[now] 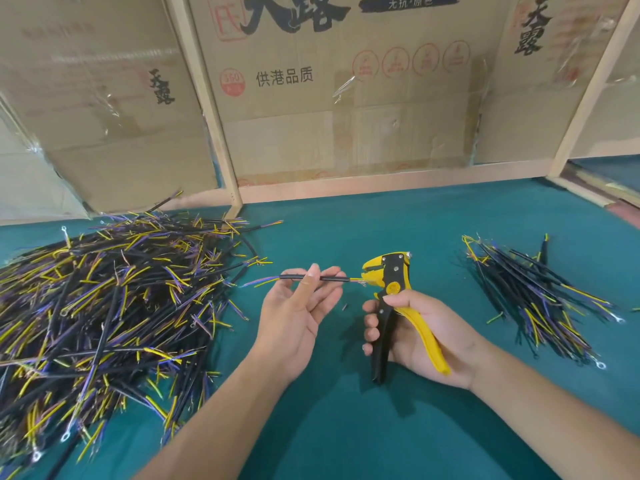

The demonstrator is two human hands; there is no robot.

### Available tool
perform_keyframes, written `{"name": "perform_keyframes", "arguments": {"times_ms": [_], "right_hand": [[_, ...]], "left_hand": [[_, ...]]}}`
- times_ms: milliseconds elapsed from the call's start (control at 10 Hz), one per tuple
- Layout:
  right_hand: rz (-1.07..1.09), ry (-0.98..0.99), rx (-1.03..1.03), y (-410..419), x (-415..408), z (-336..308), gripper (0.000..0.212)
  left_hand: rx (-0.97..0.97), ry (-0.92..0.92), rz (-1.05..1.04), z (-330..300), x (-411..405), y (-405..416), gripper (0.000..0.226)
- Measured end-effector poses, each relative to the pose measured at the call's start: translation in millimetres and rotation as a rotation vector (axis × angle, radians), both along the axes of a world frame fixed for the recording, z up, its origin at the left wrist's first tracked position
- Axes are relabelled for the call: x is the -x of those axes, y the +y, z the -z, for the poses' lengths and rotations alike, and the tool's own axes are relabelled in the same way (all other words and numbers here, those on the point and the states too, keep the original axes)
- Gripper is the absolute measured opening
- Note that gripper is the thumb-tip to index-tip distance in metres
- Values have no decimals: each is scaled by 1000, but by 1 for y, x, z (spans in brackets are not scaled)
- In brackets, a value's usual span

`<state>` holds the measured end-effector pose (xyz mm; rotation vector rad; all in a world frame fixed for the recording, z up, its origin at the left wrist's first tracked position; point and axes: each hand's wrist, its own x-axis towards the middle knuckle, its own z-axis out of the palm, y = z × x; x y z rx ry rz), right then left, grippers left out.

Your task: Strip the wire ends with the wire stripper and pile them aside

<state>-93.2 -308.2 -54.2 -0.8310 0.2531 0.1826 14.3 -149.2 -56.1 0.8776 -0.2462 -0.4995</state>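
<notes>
My left hand (298,306) pinches a short black cable (332,278) between thumb and fingers and holds it level above the table. Yellow and purple cores stick out of both its ends. Its right end sits in the jaws of the yellow and black wire stripper (391,282). My right hand (415,334) grips the stripper's two handles, with the jaws pointing left and up. A large heap of cables (104,306) covers the left of the green table (346,427). A smaller, tidier pile of cables (540,299) lies at the right.
Cardboard panels in a wooden frame (346,98) wall off the back of the table. A small dark scrap (345,307) lies on the green surface between my hands. Some cables in both piles end in ring terminals.
</notes>
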Motion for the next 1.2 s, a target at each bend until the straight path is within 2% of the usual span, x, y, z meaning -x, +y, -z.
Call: {"name": "perform_keyframes", "arguments": {"times_ms": [200, 700, 1000, 1200], "right_hand": [[-12, -12, 17, 1, 1, -1, 28], [-15, 0, 15, -3, 3, 1, 26], [-1, 15, 26, -2, 2, -1, 29], [-7, 8, 44, -3, 2, -1, 29]], "left_hand": [[-22, -42, -14, -3, 4, 1, 15], [-9, -65, -34, -7, 5, 3, 19], [-55, -196, -8, -12, 13, 4, 28], [-191, -393, -102, -12, 13, 5, 33]]}}
